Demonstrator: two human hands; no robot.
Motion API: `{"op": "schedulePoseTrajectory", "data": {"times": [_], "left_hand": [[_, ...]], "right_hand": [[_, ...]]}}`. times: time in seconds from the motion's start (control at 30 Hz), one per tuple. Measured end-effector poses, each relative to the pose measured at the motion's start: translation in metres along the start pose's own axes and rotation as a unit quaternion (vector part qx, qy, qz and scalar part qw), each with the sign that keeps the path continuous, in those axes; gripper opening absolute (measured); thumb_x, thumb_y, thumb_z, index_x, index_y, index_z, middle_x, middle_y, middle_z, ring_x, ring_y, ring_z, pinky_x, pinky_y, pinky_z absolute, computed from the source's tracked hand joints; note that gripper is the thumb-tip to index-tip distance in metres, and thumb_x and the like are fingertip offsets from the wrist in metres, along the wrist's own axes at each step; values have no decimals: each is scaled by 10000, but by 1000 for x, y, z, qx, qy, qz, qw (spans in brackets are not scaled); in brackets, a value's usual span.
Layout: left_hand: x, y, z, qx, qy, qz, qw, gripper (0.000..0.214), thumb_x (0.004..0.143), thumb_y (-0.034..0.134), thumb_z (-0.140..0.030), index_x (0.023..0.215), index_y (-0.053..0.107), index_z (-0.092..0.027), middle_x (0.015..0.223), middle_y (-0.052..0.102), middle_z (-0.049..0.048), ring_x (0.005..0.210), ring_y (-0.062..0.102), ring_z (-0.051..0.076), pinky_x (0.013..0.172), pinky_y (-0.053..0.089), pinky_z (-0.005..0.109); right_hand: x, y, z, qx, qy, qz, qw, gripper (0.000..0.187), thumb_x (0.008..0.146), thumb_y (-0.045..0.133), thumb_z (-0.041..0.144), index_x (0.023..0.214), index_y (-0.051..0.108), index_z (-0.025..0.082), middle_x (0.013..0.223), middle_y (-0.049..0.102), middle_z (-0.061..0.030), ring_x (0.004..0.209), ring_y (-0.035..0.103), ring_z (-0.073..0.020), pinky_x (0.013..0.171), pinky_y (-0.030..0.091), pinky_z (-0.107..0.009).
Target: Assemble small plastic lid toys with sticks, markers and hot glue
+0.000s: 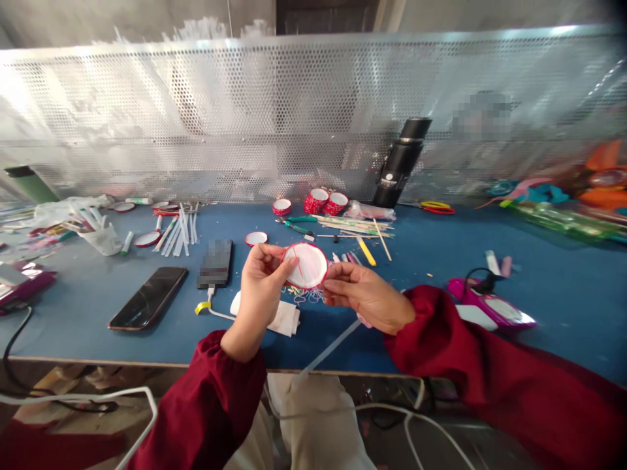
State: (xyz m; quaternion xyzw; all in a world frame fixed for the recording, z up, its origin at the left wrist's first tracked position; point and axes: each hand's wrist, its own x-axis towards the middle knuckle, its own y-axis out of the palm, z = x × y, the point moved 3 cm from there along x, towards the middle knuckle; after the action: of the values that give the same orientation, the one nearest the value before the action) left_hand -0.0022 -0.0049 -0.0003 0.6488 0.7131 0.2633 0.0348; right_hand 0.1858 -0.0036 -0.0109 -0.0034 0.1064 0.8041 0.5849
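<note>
Between my hands, above the near part of the table, is a small round white disc (312, 266) with a red rim, its white face tilted toward me. Thin red strands cross its left side. My left hand (264, 281) grips the left edge, thumb on the face. The fingers of my right hand (360, 290) are pinched at the right rim; whether they also hold something small is hidden. Below that hand a translucent stick (333, 346) runs toward the table edge, its far end hidden near a bit of pink. Folded white paper (284, 318) lies under my left hand.
Phones (149, 299) lie to the left, along with glue sticks (179, 232) and a white cup (102, 236). Red drum-like pieces (318, 200), green-handled pliers (298, 225) and a black flask (401, 163) stand or lie behind. A magenta power strip (499, 310) is at right.
</note>
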Motion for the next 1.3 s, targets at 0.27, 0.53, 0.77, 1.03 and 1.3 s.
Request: {"op": "schedulePoseTrajectory", "data": {"times": [0.27,0.53,0.77,1.03,1.3], "left_hand": [[5,-13,0,65,39,-50,996,329,731,839,-315,896,581,-195,789,610,-38,649,561,67,593,467,173],[6,-15,1,49,-6,-71,996,393,718,828,-369,981,592,-196,867,635,-10,670,591,88,558,489,186],[6,-17,4,105,-8,-54,993,424,753,775,-346,1064,510,-235,872,591,-32,628,585,90,518,504,191],[5,-18,9,167,7,-27,986,113,823,659,-262,827,559,-211,752,526,-29,591,494,92,512,436,177],[3,-16,2,360,119,-15,925,247,878,558,-146,906,791,-223,967,609,71,936,582,208,873,491,336]], "right_hand": [[-9,-16,63,-216,-187,-52,957,368,783,783,547,871,675,207,834,726,-36,720,650,-152,691,560,-306],[18,-33,66,-589,-241,11,771,104,873,681,274,841,769,230,824,743,-23,789,660,-195,754,480,-335],[63,-27,38,-703,-278,69,651,180,840,675,128,901,793,250,921,753,-30,906,639,-209,879,464,-365],[81,-24,30,-717,-279,88,632,156,806,688,121,775,777,246,898,737,-40,927,625,-224,881,472,-378],[63,-32,55,-590,-172,26,789,121,847,643,263,836,744,197,818,753,-33,754,675,-188,707,473,-305]]}}
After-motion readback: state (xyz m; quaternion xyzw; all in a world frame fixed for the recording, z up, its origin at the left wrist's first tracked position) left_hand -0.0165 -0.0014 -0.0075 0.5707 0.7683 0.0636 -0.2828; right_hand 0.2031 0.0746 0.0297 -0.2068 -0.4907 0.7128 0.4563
